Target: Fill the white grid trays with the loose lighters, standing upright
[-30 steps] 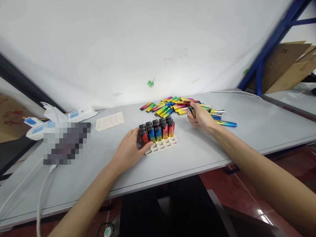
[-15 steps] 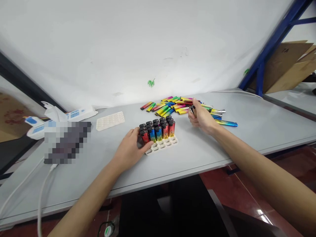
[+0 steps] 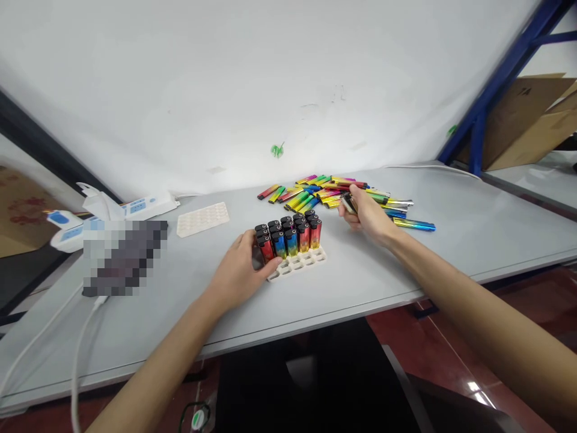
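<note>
Gripping standing lighters [image 3: 292, 242] with the left hand [image 3: 240, 269] — probably steadying their white rack [image 3: 300, 267]. Clasping another lighter [image 3: 348, 203] in the right hand [image 3: 368, 215], near the loose pile [image 3: 303, 203].

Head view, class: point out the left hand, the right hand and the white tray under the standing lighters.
Left hand [image 3: 238, 270], head view: its middle.
Right hand [image 3: 365, 215], head view: its middle.
White tray [image 3: 297, 264], head view: front row of cells.

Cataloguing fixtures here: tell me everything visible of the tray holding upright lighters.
The tray looks like off-white plastic with rows of holes. It lies flat on the grey table; lighters stand upright in it behind the open front holes. The left hand cups the lighters at its left end; tray contact is unclear.
</note>
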Tool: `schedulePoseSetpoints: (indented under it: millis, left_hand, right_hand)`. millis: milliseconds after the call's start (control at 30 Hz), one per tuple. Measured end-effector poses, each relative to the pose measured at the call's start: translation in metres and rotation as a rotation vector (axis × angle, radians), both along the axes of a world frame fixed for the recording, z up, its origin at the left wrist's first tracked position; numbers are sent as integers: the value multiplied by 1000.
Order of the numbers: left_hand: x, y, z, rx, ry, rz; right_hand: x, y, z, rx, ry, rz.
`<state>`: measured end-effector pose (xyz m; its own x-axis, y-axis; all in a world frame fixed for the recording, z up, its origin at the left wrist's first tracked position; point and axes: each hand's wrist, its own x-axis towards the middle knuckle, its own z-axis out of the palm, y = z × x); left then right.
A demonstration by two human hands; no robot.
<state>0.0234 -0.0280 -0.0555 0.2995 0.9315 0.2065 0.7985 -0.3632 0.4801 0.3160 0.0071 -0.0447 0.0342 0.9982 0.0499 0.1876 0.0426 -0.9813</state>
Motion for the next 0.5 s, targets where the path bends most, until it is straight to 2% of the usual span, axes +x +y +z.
schedulePoseSetpoints:
  millis: [133,300,400,500]
  left_hand:
    - [0,-1,0,4,-24,-23]
    - [1,-1,0,-2,-95,-97]
    - [0,0,-2,12,-158,-146]
    - [-2,1,-3,4,-217,-198]
  right_hand:
    - [-2,-20,7,140,-235,54]
    - [-11,-61,47,310,-593,163]
    - [-30,-77,71,331,-656,283]
    - [-58,-81,79,397,-724,339]
